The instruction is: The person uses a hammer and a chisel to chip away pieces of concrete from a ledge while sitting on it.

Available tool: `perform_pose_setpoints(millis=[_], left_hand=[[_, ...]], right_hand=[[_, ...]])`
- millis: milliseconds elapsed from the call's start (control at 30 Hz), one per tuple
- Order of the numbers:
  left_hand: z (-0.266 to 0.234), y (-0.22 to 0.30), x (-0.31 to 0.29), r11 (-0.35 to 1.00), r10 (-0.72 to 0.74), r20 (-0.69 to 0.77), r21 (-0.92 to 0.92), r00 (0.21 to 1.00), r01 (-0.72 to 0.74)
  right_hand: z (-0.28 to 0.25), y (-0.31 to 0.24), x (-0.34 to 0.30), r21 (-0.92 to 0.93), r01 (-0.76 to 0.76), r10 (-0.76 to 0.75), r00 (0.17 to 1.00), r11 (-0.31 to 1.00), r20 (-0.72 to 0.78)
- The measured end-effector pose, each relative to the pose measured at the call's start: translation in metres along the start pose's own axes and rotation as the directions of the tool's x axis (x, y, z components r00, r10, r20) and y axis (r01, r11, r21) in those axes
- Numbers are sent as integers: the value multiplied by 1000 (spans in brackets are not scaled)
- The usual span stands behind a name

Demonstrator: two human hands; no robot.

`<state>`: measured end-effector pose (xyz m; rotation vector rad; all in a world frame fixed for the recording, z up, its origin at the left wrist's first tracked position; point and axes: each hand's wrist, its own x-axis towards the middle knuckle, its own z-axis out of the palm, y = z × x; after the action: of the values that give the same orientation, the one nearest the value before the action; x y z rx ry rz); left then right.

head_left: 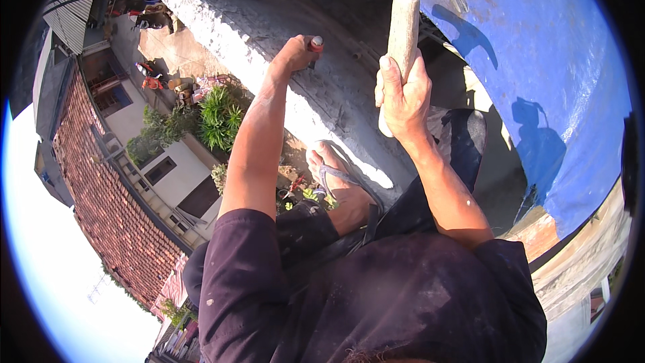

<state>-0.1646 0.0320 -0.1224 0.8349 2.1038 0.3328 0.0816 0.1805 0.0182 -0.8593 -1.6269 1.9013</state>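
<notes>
My right hand grips the pale wooden handle of a hammer, whose metal head is raised near the top edge. My left hand is closed around a red-handled chisel, its tip set against the grey concrete ledge. Just below the ledge, between my arms, my sandalled foot rests on it. Both forearms come up from dark sleeves.
A large blue tank or wall curves along the right, with the hammer's shadow on it. Far below on the left are a red tiled roof, green plants, a white house and a paved yard. The ledge drops off steeply.
</notes>
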Motion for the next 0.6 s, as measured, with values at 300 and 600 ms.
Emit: perform_pose_setpoints(millis=[300, 600], left_hand=[[10, -9, 3, 996, -17, 8, 83, 1000, 17], [22, -30, 16, 955, 3, -28, 295, 1000, 5]], right_hand=[[-1, 40, -4, -503, -32, 196, 940, 864, 278], [0, 71, -9, -586, 29, 255, 882, 810, 396]])
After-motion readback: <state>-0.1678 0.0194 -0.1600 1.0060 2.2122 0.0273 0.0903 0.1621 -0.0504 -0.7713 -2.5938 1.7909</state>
